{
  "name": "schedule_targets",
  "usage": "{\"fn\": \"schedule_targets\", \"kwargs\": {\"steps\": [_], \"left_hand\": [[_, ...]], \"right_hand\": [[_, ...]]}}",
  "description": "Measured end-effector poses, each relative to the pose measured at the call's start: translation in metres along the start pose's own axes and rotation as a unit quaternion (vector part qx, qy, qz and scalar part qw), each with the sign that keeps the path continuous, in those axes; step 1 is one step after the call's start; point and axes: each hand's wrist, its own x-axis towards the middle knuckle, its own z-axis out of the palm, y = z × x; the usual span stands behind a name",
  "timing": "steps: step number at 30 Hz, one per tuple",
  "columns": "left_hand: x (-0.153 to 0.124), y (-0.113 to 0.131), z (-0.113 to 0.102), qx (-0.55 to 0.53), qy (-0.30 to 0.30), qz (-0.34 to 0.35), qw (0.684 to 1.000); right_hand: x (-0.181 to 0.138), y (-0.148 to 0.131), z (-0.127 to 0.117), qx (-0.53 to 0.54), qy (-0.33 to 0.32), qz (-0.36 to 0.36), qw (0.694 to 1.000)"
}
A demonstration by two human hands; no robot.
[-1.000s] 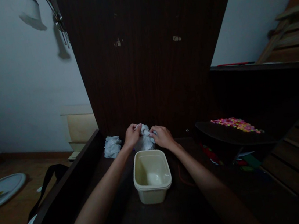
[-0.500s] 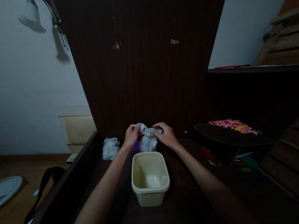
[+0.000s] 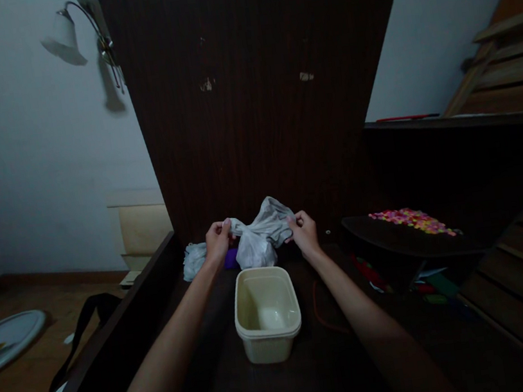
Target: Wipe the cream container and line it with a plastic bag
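A whitish plastic bag (image 3: pixel 255 249) with a bulging lower part rests on the dark desk behind the tub. My left hand (image 3: pixel 218 241) pinches one end of its gathered top. On the other side, my right hand (image 3: pixel 303 230) grips the opposite end, so the top is stretched sideways between both hands. What fills the bag cannot be made out. In front of it stands a cream plastic tub (image 3: pixel 271 344), open at the top with nothing visible inside. A second crumpled plastic bag (image 3: pixel 195 261) lies left of my left hand, beside a purple thing (image 3: pixel 231 258).
A dark panel (image 3: pixel 261 124) rises behind the desk. Right of my arm lies a thin reddish cord (image 3: pixel 324 317). Small colourful pieces (image 3: pixel 411 223) cover a corner shelf (image 3: pixel 368 233). The desk's raised left edge (image 3: pixel 128 325) runs beside my left arm.
My hands have moved apart, the left to the left and the right to the right. The bag's bunched top is now pulled out wide between them.
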Motion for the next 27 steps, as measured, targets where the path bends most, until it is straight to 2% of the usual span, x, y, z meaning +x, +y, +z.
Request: {"fn": "schedule_targets", "kwargs": {"steps": [4,9,12,17,19,24,27], "left_hand": [[-0.003,-0.002,-0.001,0.001,-0.006,0.015,1.0],[-0.006,-0.004,0.0,0.007,-0.013,0.039,0.999],[-0.006,-0.005,-0.002,0.005,-0.019,0.045,0.999],[-0.003,-0.008,-0.006,-0.007,-0.004,0.057,0.998],[-0.003,-0.009,-0.006,-0.009,0.002,0.062,0.998],[-0.003,-0.004,0.004,-0.006,0.006,0.084,0.996],[-0.009,0.006,0.015,0.007,-0.012,0.109,0.994]], "right_hand": [[0.005,-0.001,0.0,0.069,0.024,0.02,0.997],[0.015,-0.019,0.013,0.112,0.027,0.001,0.993],[0.025,-0.03,0.016,0.107,0.036,-0.019,0.993],[0.031,-0.039,0.007,0.042,0.079,-0.053,0.995],[0.023,-0.04,0.006,0.017,0.05,-0.067,0.996],[-0.002,-0.046,0.022,-0.011,-0.165,-0.074,0.983],[-0.01,-0.048,0.034,-0.014,-0.205,-0.067,0.976]]}}
